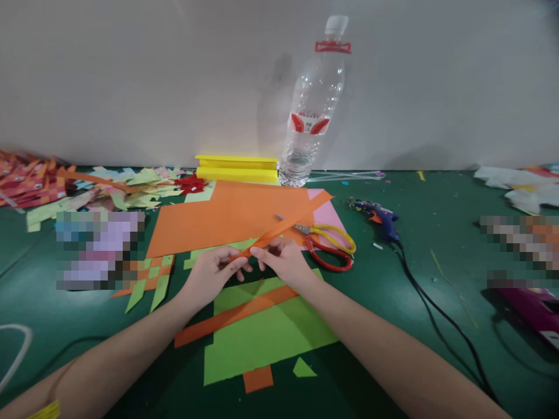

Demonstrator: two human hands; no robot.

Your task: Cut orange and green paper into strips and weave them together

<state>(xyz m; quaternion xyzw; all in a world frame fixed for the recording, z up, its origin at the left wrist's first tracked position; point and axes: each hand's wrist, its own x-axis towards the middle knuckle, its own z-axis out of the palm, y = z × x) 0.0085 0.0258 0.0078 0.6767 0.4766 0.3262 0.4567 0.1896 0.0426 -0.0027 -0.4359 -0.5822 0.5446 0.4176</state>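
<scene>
Both my hands pinch one orange paper strip [286, 224] above the middle of the table. My left hand [213, 272] holds its lower left end, and my right hand [286, 261] grips it just beside. From there the strip runs up and to the right, over the scissors [329, 244] with one yellow and one red handle. Under my hands lie green paper [266, 331] and a second orange strip [236, 317]. Behind them is a large orange sheet [231, 209], partly over pink paper [323, 218]. A woven orange and green paper piece [152, 273] lies left of my left hand.
A clear bottle [314, 99] leans against the wall beside folded yellow paper [236, 169]. A blue glue gun [378, 215] with a black cord rests at right. Paper scraps [105, 186] and red-orange woven pieces [30, 180] pile up at back left. Blurred-out objects lie at both sides.
</scene>
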